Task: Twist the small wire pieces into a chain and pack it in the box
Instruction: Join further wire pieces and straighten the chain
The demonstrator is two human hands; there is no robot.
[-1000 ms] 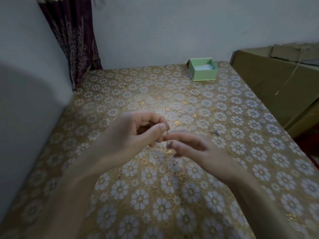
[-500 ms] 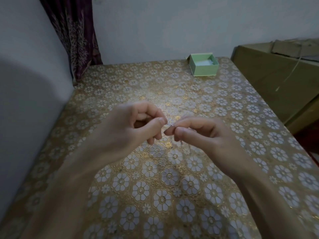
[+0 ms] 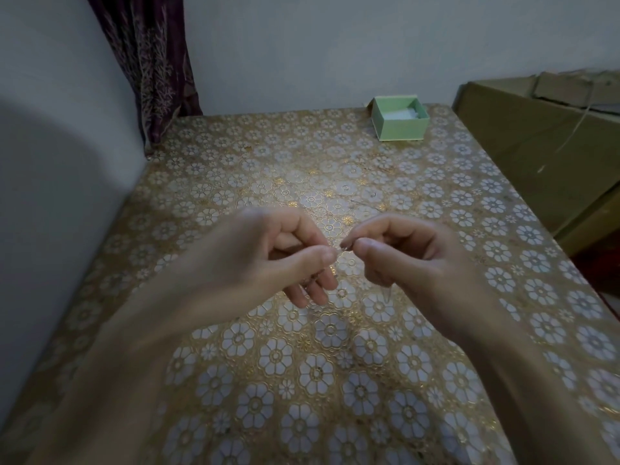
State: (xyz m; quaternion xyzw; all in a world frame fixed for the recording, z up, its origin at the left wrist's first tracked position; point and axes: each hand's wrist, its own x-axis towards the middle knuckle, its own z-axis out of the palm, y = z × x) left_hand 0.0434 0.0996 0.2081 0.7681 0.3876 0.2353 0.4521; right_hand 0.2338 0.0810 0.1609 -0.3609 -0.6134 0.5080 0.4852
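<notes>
both hands pinch one wire piece, held up for twisting.
left hand (image 3: 268, 260) and right hand (image 3: 406, 256) each nip an end of the wire piece (image 3: 341, 249), well nearer than the green box (image 3: 401, 124), open, awaiting the chain.

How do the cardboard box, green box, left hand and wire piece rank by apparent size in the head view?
1. cardboard box, cut off by the frame
2. left hand, enlarged by nearness
3. green box, far off
4. wire piece, barely visible

A maroon curtain (image 3: 151, 62) hangs beside the cardboard carton (image 3: 550, 156).
</notes>
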